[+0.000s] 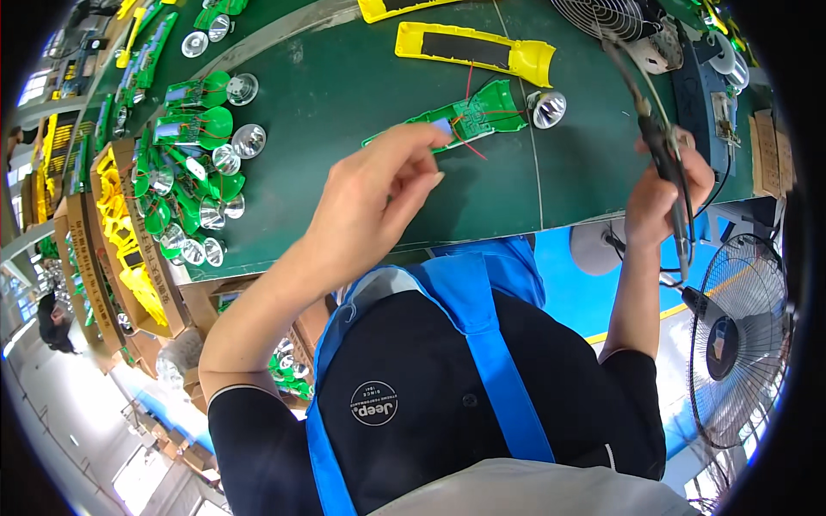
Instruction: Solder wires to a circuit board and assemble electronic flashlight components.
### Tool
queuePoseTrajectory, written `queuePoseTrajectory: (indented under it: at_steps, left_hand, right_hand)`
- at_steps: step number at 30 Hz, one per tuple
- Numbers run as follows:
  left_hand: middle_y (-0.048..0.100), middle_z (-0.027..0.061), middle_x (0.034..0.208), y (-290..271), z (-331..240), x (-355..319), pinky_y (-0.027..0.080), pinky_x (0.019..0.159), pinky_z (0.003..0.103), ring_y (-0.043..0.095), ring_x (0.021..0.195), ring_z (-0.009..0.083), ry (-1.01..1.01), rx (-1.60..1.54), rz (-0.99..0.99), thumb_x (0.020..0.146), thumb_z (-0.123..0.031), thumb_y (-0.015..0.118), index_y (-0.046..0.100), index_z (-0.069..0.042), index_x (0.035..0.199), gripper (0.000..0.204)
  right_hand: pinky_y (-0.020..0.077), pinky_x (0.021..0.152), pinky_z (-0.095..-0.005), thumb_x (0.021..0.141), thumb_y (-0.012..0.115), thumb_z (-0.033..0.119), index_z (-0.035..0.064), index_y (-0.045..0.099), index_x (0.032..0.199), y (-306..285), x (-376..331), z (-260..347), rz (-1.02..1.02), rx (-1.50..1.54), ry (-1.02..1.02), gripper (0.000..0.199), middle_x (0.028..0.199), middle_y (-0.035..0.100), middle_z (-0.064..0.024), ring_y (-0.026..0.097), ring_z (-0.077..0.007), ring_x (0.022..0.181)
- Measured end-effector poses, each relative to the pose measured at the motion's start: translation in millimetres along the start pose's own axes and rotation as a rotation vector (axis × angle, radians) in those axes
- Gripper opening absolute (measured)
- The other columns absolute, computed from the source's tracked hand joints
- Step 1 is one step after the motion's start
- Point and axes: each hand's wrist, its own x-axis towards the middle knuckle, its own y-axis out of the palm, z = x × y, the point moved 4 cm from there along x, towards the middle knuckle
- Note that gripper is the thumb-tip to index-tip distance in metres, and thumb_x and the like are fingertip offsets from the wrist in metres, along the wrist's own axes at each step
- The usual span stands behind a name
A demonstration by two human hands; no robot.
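My left hand [366, 193] is above the near edge of the green bench, fingers half curled, with a gap between thumb and index fingertip. Its index finger overlaps a green flashlight half-shell [495, 112]; whether it touches is unclear. Inside that shell are a blue-violet cell [443, 125], a circuit board and thin red wires. A silver reflector [548, 110] lies at its right end. On the right, my right hand [669, 185] is closed around the black handle of a soldering iron [661, 150], whose metal shaft points toward the far side.
Yellow half-shells [473, 52] lie farther back. Several green shells with reflectors [194, 163] crowd the left, beside a cardboard box of yellow parts [129, 249]. A round wire-guarded fan [602, 15] and a dark blue device [710, 95] stand back right. A floor fan [740, 340] is below right.
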Motion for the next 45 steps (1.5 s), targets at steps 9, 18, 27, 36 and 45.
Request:
queuePoseTrajectory:
  at_steps: [9, 18, 27, 36, 45]
  left_hand:
    - [0.052, 0.0084, 0.085, 19, -12, 43, 0.047, 0.063, 0.037, 0.055, 0.074, 0.0281, 0.626, 0.459, -0.236, 0.068, 0.000, 0.067, 0.056, -0.005, 0.077, 0.016]
    - [0.055, 0.0099, 0.089, 17, -17, 52, 0.051, 0.063, 0.031, 0.059, 0.069, 0.0243, 0.301, 0.444, -0.306, 0.068, 0.006, 0.061, 0.052, 0.001, 0.072, 0.010]
    - [0.055, 0.0107, 0.088, 16, -15, 54, 0.050, 0.063, 0.032, 0.060, 0.069, 0.0251, 0.254, 0.453, -0.260, 0.068, 0.004, 0.060, 0.052, 0.002, 0.073, 0.010]
    - [0.054, 0.0110, 0.088, 16, -16, 57, 0.048, 0.060, 0.033, 0.059, 0.067, 0.0265, 0.252, 0.461, -0.236, 0.069, 0.003, 0.061, 0.052, 0.001, 0.072, 0.010]
    - [0.053, 0.0115, 0.087, 16, -17, 58, 0.048, 0.060, 0.034, 0.058, 0.067, 0.0269, 0.246, 0.452, -0.223, 0.069, 0.004, 0.060, 0.051, 0.002, 0.072, 0.010]
  right_hand:
    - [0.0370, 0.077, -0.0333, 0.088, 0.054, 0.025, 0.0034, 0.047, 0.098, 9, -32, -23, 0.001, 0.469, 0.714, 0.025, 0.081, 0.052, -0.0111, 0.047, -0.0178, 0.077]
    - [0.0426, 0.064, -0.0250, 0.081, 0.061, 0.022, -0.0012, 0.051, 0.090, 37, -7, -26, 0.169, 0.211, 0.957, 0.027, 0.076, 0.054, -0.0080, 0.054, -0.0133, 0.065]
    - [0.0458, 0.060, -0.0230, 0.080, 0.064, 0.021, -0.0015, 0.052, 0.088, 40, -9, -28, 0.239, 0.205, 0.964, 0.027, 0.074, 0.057, -0.0074, 0.058, -0.0124, 0.063]
    - [0.0467, 0.060, -0.0233, 0.081, 0.063, 0.019, -0.0018, 0.052, 0.088, 40, -6, -28, 0.255, 0.191, 0.953, 0.025, 0.075, 0.058, -0.0084, 0.058, -0.0124, 0.063]
    - [0.0468, 0.065, -0.0253, 0.081, 0.063, 0.018, -0.0024, 0.053, 0.091, 31, -8, -33, 0.183, 0.261, 0.965, 0.025, 0.077, 0.060, -0.0103, 0.059, -0.0149, 0.065]
